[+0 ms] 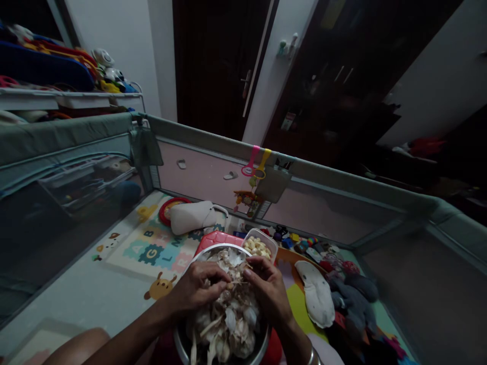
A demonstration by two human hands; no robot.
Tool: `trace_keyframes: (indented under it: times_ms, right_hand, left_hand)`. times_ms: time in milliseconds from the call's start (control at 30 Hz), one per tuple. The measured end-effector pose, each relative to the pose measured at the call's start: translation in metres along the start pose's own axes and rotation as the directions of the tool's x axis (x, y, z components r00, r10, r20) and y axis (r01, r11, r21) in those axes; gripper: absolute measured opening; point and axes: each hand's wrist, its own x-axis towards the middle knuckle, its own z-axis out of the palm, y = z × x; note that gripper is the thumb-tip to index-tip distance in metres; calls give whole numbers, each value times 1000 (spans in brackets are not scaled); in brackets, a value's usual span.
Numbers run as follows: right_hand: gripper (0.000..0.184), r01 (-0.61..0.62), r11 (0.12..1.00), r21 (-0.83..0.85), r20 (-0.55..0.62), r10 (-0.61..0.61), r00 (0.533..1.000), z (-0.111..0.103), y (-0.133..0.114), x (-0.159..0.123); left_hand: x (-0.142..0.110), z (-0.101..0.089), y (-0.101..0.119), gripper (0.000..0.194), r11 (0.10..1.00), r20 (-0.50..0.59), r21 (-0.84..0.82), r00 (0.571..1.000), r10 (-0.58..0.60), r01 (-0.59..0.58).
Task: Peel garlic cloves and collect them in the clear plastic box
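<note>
A metal bowl [180,337] stands before me, heaped with garlic bulbs [243,337], stalks and loose papery skins [233,258]. Over the left of the heap, my left hand [203,284] is closed, its thumb and fingertips pinched on a small pale piece that looks like a garlic clove [230,286]. Opposite it, my right hand [268,286] has its thumb and forefinger pressed together; what they hold is too small to make out. Just beyond the bowl is a clear plastic tub [273,237] of peeled garlic cloves [257,247].
A red surface [215,238] lies under the bowl and tub. Padded playpen rails [213,144] surround me. On the lettered mat [152,248] lies a white object [192,217]. Toys, a white cushion [314,294] and a grey plush toy [353,301] lie at the right.
</note>
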Motion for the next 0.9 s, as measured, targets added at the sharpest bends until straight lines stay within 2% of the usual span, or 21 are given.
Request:
trace_keyframes:
  times_ms: [133,300,467,567,733,900]
  right_hand:
    - [25,-28,999,-22,21,29,999,0,-2,0]
    - [26,-41,999,-1,31,41,999,2,-1,-1]
    - [25,-44,998,48,7,44,999,1,-1,-1]
    - [25,-48,996,74,4,47,999,-1,0,0]
    - [26,-36,994,99,23,34,999,-1,2,0]
    - [30,-82,988,130,73,73,995,-1,6,-2]
  left_hand:
    - [-1,-1,-1,13,1000,-13,-8,1000,-15,15]
    - [-2,-1,-2,13,1000,-5,13,1000,21,-21]
    - [-2,-3,-2,23,999,-23,31,999,35,-34]
    - [-2,-4,-2,26,998,1,44,999,48,-48]
    - [-4,-2,-5,17,994,90,95,995,43,-52]
    - [-4,0,-8,17,993,62,112,997,41,-47]
